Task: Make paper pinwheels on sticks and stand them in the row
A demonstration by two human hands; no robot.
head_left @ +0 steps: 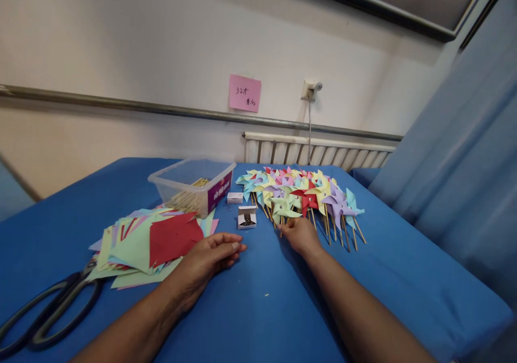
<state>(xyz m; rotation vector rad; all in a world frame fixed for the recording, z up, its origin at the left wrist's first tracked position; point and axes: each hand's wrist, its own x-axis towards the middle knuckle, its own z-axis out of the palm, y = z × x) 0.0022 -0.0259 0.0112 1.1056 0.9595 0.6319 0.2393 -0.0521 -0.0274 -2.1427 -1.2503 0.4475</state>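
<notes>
My right hand (301,235) has its thumb and fingers closed at the stick of a pale green paper pinwheel (286,203), at the front of a pile of pinwheels in several colours. A red pinwheel (309,199) and a purple pinwheel (340,205) lie beside it, their wooden sticks pointing toward me. My left hand (216,254) is over the blue table, fingers loosely stretched and nothing in them. To its left is a stack of coloured paper with a red sheet (173,239) on top. Past its fingertips stands a small opened box (247,218) of dark metal pins.
A clear plastic tub (161,179) holds wooden sticks (189,197). Another small white box (235,197) sits right of it. Large scissors (67,293) lie at the left, partly under the paper. A radiator (278,150) and a blue curtain (456,153) border the blue-covered table (274,320).
</notes>
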